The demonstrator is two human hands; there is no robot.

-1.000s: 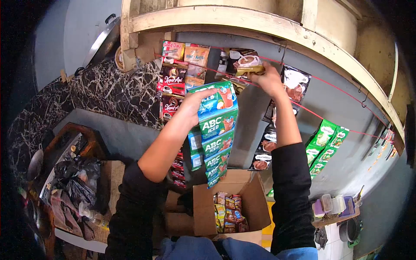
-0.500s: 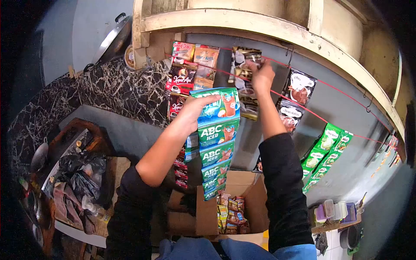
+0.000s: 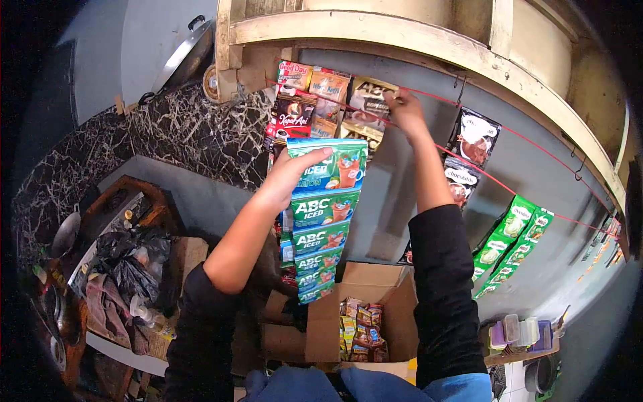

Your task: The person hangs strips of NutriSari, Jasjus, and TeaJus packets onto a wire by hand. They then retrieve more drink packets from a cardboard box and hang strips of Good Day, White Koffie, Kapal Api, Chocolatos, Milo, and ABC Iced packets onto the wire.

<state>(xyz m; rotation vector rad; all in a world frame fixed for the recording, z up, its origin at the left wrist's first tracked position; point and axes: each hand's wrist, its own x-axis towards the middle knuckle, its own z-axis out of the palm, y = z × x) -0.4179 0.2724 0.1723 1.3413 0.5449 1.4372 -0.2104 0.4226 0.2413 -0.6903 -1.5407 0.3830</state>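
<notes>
A long strip of green-and-blue ABC Iced sachets (image 3: pixel 319 239) hangs from my left hand (image 3: pixel 284 181), which pinches its top with the thumb across the front. Higher up, my right hand (image 3: pixel 408 115) is closed at the upper right edge of a brown-and-gold ABC coffee sachet strip (image 3: pixel 368 97), beside a red string (image 3: pixel 429 95). Just left of that strip hang orange-brown White Koffie sachets (image 3: pixel 328 87) and red-and-black Kapal Api sachets (image 3: pixel 293 119). Part of the Kapal Api strip is hidden behind my left hand and the ABC Iced strip.
Dark chocolate drink sachets (image 3: pixel 474 139) and green sachet strips (image 3: pixel 504 238) hang farther right. A pale wooden shelf (image 3: pixel 375 32) runs overhead with metal hooks. Below stands an open cardboard box (image 3: pixel 322 335) with several sachets (image 3: pixel 362 328). A black plastic bag (image 3: pixel 137 268) lies at left.
The brown-and-gold coffee strip has swung left and turned its front toward me, next to the White Koffie sachets. The ABC Iced strip has shifted slightly left. The whole view has moved a little.
</notes>
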